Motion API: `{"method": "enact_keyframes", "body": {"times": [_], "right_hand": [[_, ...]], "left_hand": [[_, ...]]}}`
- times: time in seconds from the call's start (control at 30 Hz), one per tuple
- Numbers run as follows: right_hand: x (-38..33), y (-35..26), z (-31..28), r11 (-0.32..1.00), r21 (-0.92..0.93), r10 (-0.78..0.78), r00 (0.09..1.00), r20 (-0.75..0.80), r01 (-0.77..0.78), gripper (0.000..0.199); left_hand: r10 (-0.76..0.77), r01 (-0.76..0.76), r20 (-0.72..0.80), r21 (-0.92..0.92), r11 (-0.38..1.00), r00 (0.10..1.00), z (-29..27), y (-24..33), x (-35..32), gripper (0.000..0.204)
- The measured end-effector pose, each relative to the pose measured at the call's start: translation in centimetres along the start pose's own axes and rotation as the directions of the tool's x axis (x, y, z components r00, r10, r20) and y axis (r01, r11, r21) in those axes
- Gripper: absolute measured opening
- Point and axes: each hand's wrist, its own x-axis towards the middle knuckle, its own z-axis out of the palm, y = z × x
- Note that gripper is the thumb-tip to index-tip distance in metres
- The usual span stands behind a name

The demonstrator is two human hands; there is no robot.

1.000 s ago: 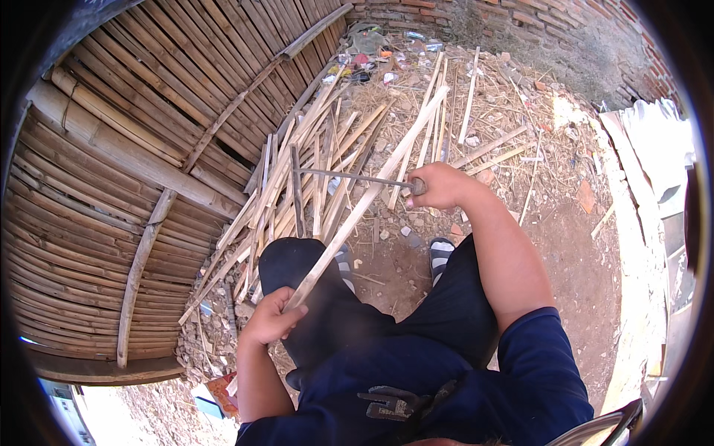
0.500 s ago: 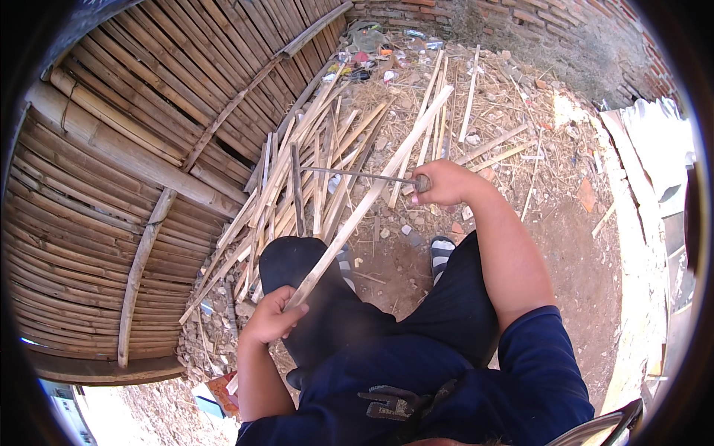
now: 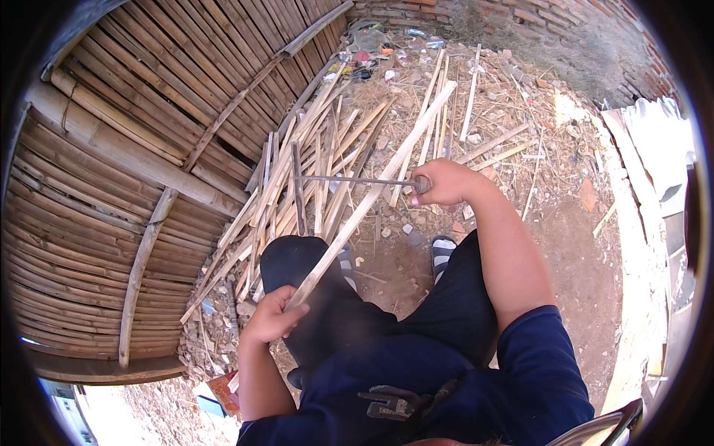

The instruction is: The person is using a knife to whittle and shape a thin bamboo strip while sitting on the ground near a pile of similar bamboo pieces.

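Note:
My left hand (image 3: 274, 315), by my left knee, is closed around the near end of a long pale bamboo strip (image 3: 343, 236). The strip slants up and away to the right, its far end in the air over the ground. In my right hand (image 3: 445, 182) is the handle of a long-bladed knife (image 3: 349, 179). Its thin dark blade is seen nearly edge-on, pointing left, and crosses the strip around mid-length. Whether blade and strip touch I cannot tell. Fingers of both hands are wrapped closed.
A heap of split bamboo strips (image 3: 286, 189) lies left of centre, beyond my left knee. A slatted bamboo wall (image 3: 89, 215) rises on the left, and a brick wall (image 3: 520, 22) stands at the back. Stones, straw and litter (image 3: 361, 63) cover the far ground.
The knife's blade has tilted slightly, its tip now a little nearer to me. The strip has shifted very slightly, its far end a touch farther away. Both grips stay the same.

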Motion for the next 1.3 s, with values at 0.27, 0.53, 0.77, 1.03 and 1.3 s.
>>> {"method": "enact_keyframes", "body": {"times": [0.27, 0.53, 0.77, 1.03, 1.3], "right_hand": [[-0.6, 1.9, -1.1, 0.989, 0.029, 0.151, 0.976, -0.158, -0.148, 0.059], [0.2, -1.1, 1.3, 0.995, -0.074, -0.063, 0.998, -0.021, 0.061, 0.053], [0.3, 0.9, 0.3, 1.000, 0.000, 0.000, 0.999, -0.035, 0.000, 0.058], [-0.4, 2.1, -0.7, 0.992, 0.018, 0.129, 0.977, -0.172, -0.128, 0.058], [0.6, -0.2, 1.6, 0.995, -0.077, -0.066, 0.996, -0.065, 0.061, 0.052]], "left_hand": [[-0.018, 0.018, -0.005, -0.012, 1.000, 1.000, 0.0, -0.2, 0.1, 0.014], [-0.035, 0.035, -0.002, -0.027, 0.999, 0.999, -0.2, -0.4, 0.1, 0.014], [-0.018, 0.018, 0.007, -0.014, 1.000, 1.000, -0.2, -0.1, 0.1, 0.015], [-0.032, 0.032, 0.004, -0.015, 0.999, 0.999, -0.1, 0.0, 0.1, 0.015], [-0.037, 0.037, 0.005, -0.010, 0.999, 0.999, -0.2, -0.2, 0.1, 0.014]]}}
